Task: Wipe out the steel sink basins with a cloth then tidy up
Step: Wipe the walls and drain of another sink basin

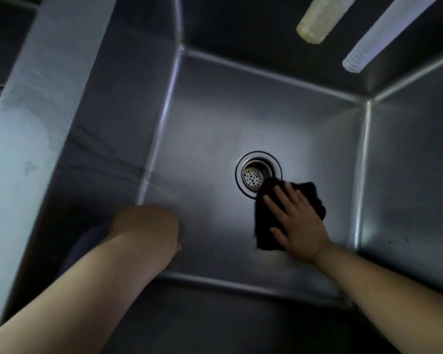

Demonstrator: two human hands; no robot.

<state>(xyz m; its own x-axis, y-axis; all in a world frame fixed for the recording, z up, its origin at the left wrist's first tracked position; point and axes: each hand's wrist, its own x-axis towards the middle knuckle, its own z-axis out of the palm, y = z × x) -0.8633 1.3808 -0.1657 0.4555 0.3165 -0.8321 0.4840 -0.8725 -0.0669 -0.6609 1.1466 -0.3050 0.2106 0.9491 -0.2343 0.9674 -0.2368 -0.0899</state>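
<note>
Head view, basin: a deep steel basin (241, 118) is seen from straight above, its floor lit in the middle and its walls in shadow.
Head view, drain: a round drain (258, 174) with a perforated strainer is set in the floor, a little right of centre.
Head view, cloth: a dark cloth (264, 226) is spread flat on the basin floor, just below and right of the drain, with its upper corner laid over the drain's rim.
Head view, right hand: the right hand (296, 221) is laid palm down on the cloth with fingers straight and spread; the grip is fully open, and the cloth is pressed flat rather than clutched.
Head view, left hand: the left hand (149, 228) is held at the near left corner of the basin, its back turned up and its fingers curled under; whether anything is held in that grip cannot be told.
Head view, divider: a broad steel divider (36, 111) is seen along the left side of the basin.
Head view, hoses: a yellowish tube (320, 19) and a ribbed white hose (384, 34) are seen over the far right of the basin, their ends clear of the floor.
</note>
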